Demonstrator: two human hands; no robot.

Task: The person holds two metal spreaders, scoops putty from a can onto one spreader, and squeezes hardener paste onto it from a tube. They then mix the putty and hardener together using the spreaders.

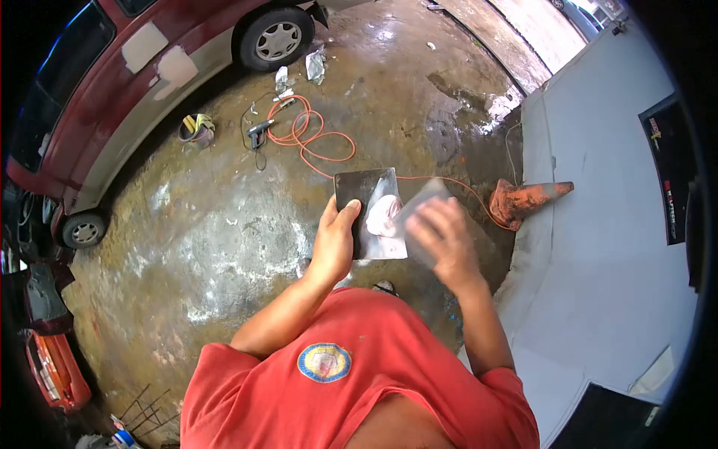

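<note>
My left hand grips the left edge of a dark rectangular plate, thumb on top, fingers beneath. A mound of pale pinkish paste lies on the plate's right half, where the surface is smeared whitish. Just right of the plate, my right hand is blurred by motion and holds a thin, flat, greyish spreader, its left edge close to the paste. Whether the spreader touches the plate I cannot tell.
A maroon van with pale patches stands at upper left. On the wet floor are an orange hose, a dark power tool and a bucket. An orange cone leans against the grey wall.
</note>
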